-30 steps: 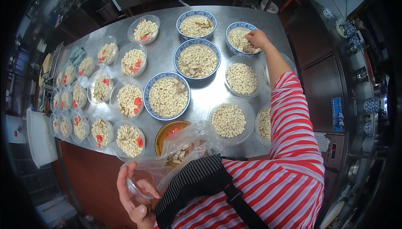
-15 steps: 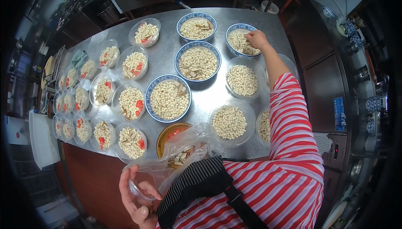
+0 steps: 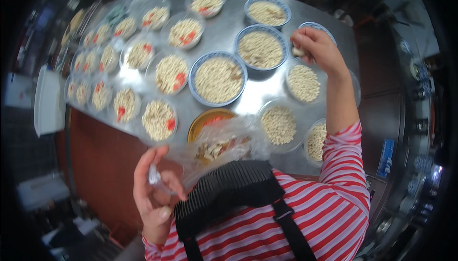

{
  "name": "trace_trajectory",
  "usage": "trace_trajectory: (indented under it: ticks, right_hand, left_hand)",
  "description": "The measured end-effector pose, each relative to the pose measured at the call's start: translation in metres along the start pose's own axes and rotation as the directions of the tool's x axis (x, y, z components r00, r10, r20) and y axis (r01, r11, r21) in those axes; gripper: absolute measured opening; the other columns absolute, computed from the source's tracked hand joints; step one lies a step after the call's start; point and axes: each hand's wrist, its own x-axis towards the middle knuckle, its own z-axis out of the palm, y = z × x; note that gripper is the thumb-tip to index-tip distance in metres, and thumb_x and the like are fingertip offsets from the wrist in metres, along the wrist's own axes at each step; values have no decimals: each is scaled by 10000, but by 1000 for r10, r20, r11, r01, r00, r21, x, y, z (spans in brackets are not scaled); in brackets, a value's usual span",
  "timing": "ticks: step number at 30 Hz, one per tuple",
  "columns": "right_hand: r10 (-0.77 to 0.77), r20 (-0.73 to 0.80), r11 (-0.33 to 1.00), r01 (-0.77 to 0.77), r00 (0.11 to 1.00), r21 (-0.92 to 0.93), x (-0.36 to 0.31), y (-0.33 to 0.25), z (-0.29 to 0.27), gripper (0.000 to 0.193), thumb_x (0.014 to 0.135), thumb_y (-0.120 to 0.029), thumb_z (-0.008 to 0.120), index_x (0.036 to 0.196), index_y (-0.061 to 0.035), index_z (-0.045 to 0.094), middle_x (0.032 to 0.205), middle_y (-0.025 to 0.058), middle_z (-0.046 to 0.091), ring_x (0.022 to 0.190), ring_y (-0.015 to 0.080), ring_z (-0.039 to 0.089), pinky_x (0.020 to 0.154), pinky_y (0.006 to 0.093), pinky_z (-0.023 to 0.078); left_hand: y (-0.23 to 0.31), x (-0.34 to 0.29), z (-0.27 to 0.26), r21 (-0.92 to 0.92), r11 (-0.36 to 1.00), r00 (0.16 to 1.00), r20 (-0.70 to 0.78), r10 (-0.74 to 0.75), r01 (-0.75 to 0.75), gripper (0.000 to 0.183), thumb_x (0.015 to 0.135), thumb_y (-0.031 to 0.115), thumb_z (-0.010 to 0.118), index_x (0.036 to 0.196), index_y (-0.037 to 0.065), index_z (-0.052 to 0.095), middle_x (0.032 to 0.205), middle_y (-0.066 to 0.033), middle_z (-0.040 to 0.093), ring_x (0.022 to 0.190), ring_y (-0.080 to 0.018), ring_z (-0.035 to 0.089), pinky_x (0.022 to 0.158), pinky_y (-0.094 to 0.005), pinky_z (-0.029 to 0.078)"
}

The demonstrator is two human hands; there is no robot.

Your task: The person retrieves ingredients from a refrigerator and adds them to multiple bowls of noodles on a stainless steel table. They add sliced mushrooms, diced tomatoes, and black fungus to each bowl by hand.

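Note:
My right hand (image 3: 317, 46) hovers over the far right of the steel table (image 3: 260, 94), fingers pinched on a small pale piece. It is just in front of a blue-rimmed bowl (image 3: 310, 26) and above a clear bowl of pale kernels (image 3: 304, 83). My left hand (image 3: 152, 187) is low at the table's near edge, gripping the mouth of a clear plastic bag (image 3: 224, 142) that holds tan strips. The bag lies over a yellow bowl (image 3: 210, 118). The picture is blurred.
Several blue-rimmed bowls, such as the large one (image 3: 218, 79), and many clear plastic bowls of pale kernels, some with red pieces (image 3: 160, 118), cover the table. A white tray (image 3: 47, 101) stands off its left end. Dark cabinets lie to the right.
My right hand has lifted out of the far blue-rimmed bowl and drawn back toward me, fingers pinched. The view has swung and blurred. My left hand keeps its hold on the bag.

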Motion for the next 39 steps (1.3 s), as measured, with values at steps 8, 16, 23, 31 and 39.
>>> trace_trajectory:
  ticks: [8, 16, 23, 31, 39]
  right_hand:
    - [-349, 667, 742, 628, 659, -233, -92, -32, 212, 136, 814, -93, 545, 941, -45, 538, 903, 117, 574, 807, 266, 576, 650, 317, 475]
    - [-163, 239, 806, 269, 957, -528, -150, -21, 159, 345, 706, -130, 682, 997, -26, 530, 981, 158, 573, 815, 263, 586, 694, 340, 480]
    - [356, 121, 721, -190, 927, -667, -188, 4, 173, 804, 669, -280, 723, 1308, -59, 288, 1050, 245, 539, 877, 372, 575, 790, 395, 450]
    - [-51, 142, 853, 118, 989, -509, -189, 43, 274, 526, 778, -234, 622, 1222, -49, 411, 1132, 183, 511, 905, 306, 585, 738, 372, 484]
    - [-234, -161, 696, 50, 959, -716, -171, 31, 350, 409, 795, -210, 590, 1147, -43, 462, 1091, 184, 506, 828, 346, 566, 705, 390, 476]
  left_hand:
    - [9, -19, -16, -19, 1000, 993, 118, -4, 7, 900, 604, 205, 712, 1330, -30, 234, 1344, -186, 309, 691, -182, 550, 627, -255, 449]
    - [20, -38, -66, 42, 994, 986, 140, 91, -98, 849, 639, 165, 654, 1329, -54, 211, 1272, -213, 381, 721, -195, 577, 665, -264, 457]
    - [-23, -41, -163, 364, 926, 975, 221, 14, -96, 846, 665, 136, 687, 1352, -1, 213, 1321, -153, 342, 1104, -211, 458, 914, -330, 359]
    - [-158, -15, -187, 227, 768, 721, 266, -640, 598, 664, 820, 161, 589, 1338, 4, 205, 1316, -140, 349, 988, -171, 513, 769, -277, 453]
    - [-210, 27, -196, 286, 840, 785, 309, -537, 461, 387, 829, 201, 528, 1176, 44, 465, 1083, -62, 539, 933, -160, 543, 708, -316, 495]
